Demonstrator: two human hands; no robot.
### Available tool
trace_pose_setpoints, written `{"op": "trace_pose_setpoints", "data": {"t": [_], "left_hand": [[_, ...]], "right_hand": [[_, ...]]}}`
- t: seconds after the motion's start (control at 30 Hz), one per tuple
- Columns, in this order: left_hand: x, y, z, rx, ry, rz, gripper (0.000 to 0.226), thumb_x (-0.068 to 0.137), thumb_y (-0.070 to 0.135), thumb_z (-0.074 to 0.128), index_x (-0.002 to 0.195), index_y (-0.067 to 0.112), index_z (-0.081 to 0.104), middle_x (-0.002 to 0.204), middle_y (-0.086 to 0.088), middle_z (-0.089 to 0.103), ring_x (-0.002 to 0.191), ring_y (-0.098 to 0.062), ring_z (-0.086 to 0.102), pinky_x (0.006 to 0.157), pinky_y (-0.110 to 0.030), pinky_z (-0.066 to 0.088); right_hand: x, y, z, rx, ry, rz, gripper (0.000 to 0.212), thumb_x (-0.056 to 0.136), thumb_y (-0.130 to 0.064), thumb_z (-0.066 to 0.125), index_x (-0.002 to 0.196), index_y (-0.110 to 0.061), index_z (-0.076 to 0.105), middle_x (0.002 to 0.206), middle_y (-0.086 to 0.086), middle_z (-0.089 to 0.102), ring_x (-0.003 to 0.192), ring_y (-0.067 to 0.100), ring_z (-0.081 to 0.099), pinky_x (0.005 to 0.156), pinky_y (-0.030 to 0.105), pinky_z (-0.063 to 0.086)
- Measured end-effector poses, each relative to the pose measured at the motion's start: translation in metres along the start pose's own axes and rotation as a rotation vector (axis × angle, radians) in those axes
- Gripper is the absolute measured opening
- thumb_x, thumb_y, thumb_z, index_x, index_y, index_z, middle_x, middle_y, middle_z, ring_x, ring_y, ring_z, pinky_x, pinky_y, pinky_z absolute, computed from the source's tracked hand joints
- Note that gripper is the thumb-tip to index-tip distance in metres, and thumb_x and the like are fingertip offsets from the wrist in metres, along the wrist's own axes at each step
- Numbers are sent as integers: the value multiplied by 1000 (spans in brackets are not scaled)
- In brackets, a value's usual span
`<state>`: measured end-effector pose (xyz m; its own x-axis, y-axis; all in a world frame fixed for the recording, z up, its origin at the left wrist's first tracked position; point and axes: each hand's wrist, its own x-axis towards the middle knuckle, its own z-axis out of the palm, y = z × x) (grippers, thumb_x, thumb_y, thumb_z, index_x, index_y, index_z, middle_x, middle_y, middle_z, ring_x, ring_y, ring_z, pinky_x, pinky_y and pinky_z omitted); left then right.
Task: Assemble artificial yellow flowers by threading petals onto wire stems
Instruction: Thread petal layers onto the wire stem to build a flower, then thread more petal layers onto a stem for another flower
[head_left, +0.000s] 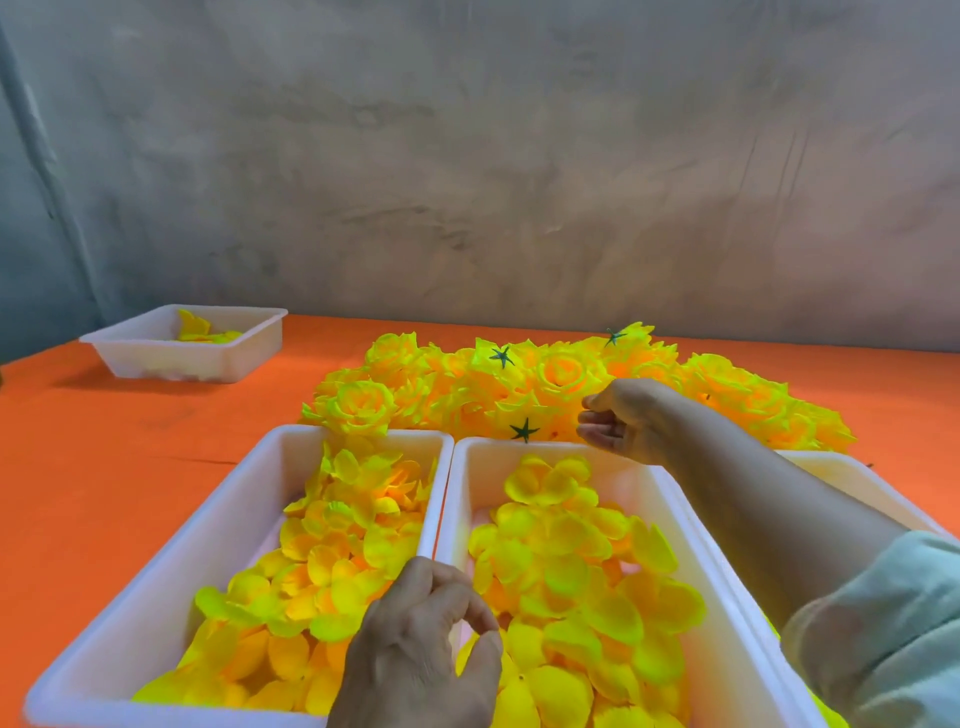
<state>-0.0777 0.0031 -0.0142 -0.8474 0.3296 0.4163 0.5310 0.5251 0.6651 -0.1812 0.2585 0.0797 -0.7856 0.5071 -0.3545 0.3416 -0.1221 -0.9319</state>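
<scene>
Left hand (421, 649) hovers low over the wall shared by two white plastic trays, its fingers curled and thumb nearly meeting forefinger. Whether it pinches a thin wire stem I cannot tell; none shows.

At far left, a small white plastic tray (239, 353) holds a few yellow scraps. Nearer, the left-hand long white tray (171, 530) is heaped with loose yellow fabric petals (332, 566). The middle white tray (670, 499) holds rounder yellow fabric petals (566, 577).

Both heaps lie directly below the left hand, one on either side, so it looks much the nearer for the next pick.

Right hand (621, 418) hangs beyond the middle tray's far rim, its fingers loosely bent and holding nothing visible. It is just beside the pile of finished yellow fabric flowers (467, 384).
</scene>
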Motion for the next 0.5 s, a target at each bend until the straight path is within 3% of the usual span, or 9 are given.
{"op": "trace_pose_setpoints", "data": {"t": [0.07, 0.17, 0.5], "left_hand": [[-1, 1, 1, 32, -23, -29, 3, 72, 40, 68, 72, 37, 66, 97, 24, 51, 97, -1, 57, 79, -21, 46], [-1, -2, -1, 104, -80, -68, 4, 79, 35, 69, 76, 36, 66, 99, 23, 50, 103, -2, 54, 83, -23, 45], [0, 3, -4, 9, -15, -64, 23, 78, 21, 73, 68, 38, 61, 91, 14, 58, 89, -10, 60, 78, -25, 46]], "right_hand": [[-8, 4, -8, -10, -19, -21, 9, 96, -5, 51, 101, -1, 58, 84, 13, 58, 68, 17, 56, 65, 28, 51], [-23, 7, -16, -24, -71, -47, 18, 96, -5, 52, 112, 0, 58, 95, 15, 61, 73, 19, 59, 67, 29, 52], [-113, 49, -45, -218, -225, -130, 18, 96, -7, 53, 107, -2, 66, 101, 17, 66, 84, 24, 64, 75, 32, 53]]}}
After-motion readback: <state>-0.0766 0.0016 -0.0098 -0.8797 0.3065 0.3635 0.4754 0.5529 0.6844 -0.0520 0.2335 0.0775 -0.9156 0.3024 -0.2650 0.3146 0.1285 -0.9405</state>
